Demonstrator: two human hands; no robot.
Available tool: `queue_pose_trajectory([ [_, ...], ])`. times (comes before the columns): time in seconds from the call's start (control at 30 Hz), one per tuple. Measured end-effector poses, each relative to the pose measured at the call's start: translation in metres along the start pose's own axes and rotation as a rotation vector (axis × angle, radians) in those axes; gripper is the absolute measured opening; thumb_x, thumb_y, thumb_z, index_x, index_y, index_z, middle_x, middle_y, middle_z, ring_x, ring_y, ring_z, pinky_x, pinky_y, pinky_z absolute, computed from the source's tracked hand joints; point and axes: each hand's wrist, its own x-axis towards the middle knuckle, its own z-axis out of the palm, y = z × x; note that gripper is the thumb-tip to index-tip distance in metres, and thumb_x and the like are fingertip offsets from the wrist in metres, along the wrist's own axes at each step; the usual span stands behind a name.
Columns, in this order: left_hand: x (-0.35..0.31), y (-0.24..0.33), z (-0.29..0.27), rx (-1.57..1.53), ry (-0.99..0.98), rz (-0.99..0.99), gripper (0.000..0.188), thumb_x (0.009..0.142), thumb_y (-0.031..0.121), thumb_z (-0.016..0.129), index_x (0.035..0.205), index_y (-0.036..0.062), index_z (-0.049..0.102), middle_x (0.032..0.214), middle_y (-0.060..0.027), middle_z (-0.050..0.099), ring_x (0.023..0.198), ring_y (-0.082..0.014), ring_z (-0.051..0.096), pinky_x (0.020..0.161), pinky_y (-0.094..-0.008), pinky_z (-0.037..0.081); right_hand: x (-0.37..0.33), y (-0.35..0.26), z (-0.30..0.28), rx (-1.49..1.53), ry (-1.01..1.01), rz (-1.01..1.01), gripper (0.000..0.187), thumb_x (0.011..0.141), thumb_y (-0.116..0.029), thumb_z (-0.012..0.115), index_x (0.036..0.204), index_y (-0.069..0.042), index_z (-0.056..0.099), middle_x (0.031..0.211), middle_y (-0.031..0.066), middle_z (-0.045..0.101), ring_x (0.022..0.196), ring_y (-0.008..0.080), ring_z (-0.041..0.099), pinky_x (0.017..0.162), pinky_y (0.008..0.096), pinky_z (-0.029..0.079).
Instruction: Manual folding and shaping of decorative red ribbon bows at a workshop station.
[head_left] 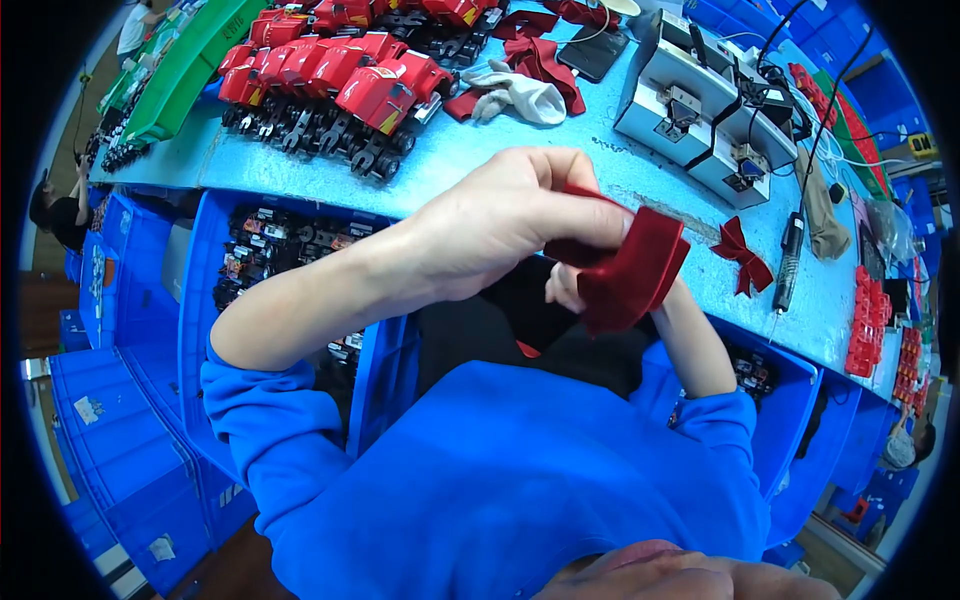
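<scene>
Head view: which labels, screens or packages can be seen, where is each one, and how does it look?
Phone: far edge of the light blue table, flat dark rectangle, screen off.
Sticker: on blue crate, lower left, small and white.
Sticker: on a crate lower down, small and white.

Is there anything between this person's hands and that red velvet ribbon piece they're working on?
Nothing visible. The left hand already pinches the red ribbon piece from above, and the right hand, mostly hidden behind the fabric, touches it from below. Both hold it above the lap, clear of the blue table.
</scene>
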Motion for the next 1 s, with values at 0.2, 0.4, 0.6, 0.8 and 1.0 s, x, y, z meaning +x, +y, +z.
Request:
queue_pose_trajectory([
  [0.2,-0.008,-0.012,0.003,0.138,-0.01,-0.16,0.02,0.075,0.009,0.068,0.073,0.0061,0.049,0.069,0.0001,0.058,0.062,-0.0029,0.053,0.055,-0.0157,0.038,0.001,-0.055,-0.016,-0.37,0.131,0.173,0.023,0.082,-0.025,0.064,0.073,-0.004,0.063,0.055,-0.0056,0.052,0.045,0.0002,0.041,0.04,0.0176,0.03],
  [0.4,-0.004,-0.035,-0.001,0.294,0.051,-0.362,0.015,0.075,0.009,0.066,0.077,0.0034,0.052,0.072,-0.0009,0.06,0.066,-0.0042,0.055,0.058,-0.016,0.039,-0.002,-0.12,-0.006,-0.71,0.182,0.313,0.025,0.073,-0.02,0.074,0.067,0.0,0.062,0.058,-0.0014,0.057,0.052,0.0026,0.049,0.045,0.0174,0.036],
  [0.6,0.013,-0.057,-0.007,0.255,0.072,-0.349,0.026,0.07,0.007,0.066,0.093,-0.0039,0.061,0.076,-0.0098,0.062,0.066,-0.0135,0.059,0.061,-0.0232,0.048,0.013,-0.164,0.019,-0.953,0.071,0.405,0.025,0.073,-0.021,0.074,0.071,0.0,0.061,0.056,0.0011,0.057,0.048,0.0047,0.052,0.043,0.0184,0.038],
  [0.8,0.026,-0.065,-0.008,0.152,0.108,-0.305,0.015,0.072,0.003,0.064,0.085,-0.0028,0.064,0.078,-0.0088,0.064,0.068,-0.0132,0.061,0.064,-0.0237,0.05,0.012,-0.187,0.052,-1.211,0.035,0.101,0.018,0.07,-0.014,0.074,0.076,-0.003,0.061,0.055,0.0033,0.056,0.047,0.0097,0.055,0.042,0.0214,0.041],
  [1.0,0.044,-0.063,-0.023,0.029,0.245,-0.084,0.015,0.077,0.008,0.062,0.09,-0.0003,0.064,0.081,-0.0077,0.065,0.073,-0.0122,0.062,0.07,-0.0246,0.05,-0.017,-0.176,0.094,-1.26,-0.144,-0.094,0.018,0.07,-0.015,0.07,0.085,-0.006,0.063,0.071,0.0042,0.062,0.061,0.0192,0.062,0.048,0.0268,0.048],
])
